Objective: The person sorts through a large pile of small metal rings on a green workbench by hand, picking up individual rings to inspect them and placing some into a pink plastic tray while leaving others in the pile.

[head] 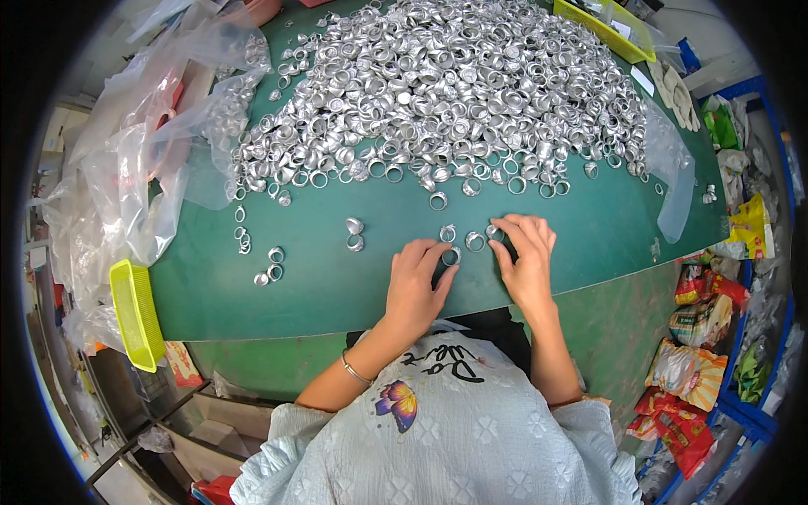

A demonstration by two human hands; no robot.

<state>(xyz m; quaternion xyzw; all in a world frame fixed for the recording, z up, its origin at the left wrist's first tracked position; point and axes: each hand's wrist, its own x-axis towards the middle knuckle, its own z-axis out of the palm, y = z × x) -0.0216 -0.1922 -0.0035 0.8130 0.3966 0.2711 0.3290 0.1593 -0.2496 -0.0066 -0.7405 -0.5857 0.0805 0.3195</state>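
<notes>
My left hand (419, 283) pinches a silver-coloured metal ring (452, 255) between thumb and forefinger, low over the green table. Just above it lies another ring (447, 233). With thumb and forefinger around its sides, my right hand (525, 259) grips a ring (495, 232). Between the two hands a further ring (475, 240) rests on the table. Beyond them spreads a large heap of similar rings (467, 88). Left of my hands, two rings (355, 233) sit together, and a small group of rings (274, 272) lies farther left.
Clear plastic bags (151, 145) cover the table's left side. A yellow-green basket (136, 315) stands at the left edge, another basket (606, 28) at the far right. A plastic bag (672, 170) and gloves (675, 95) lie on the right. Blue shelving (748, 410) holds several packets.
</notes>
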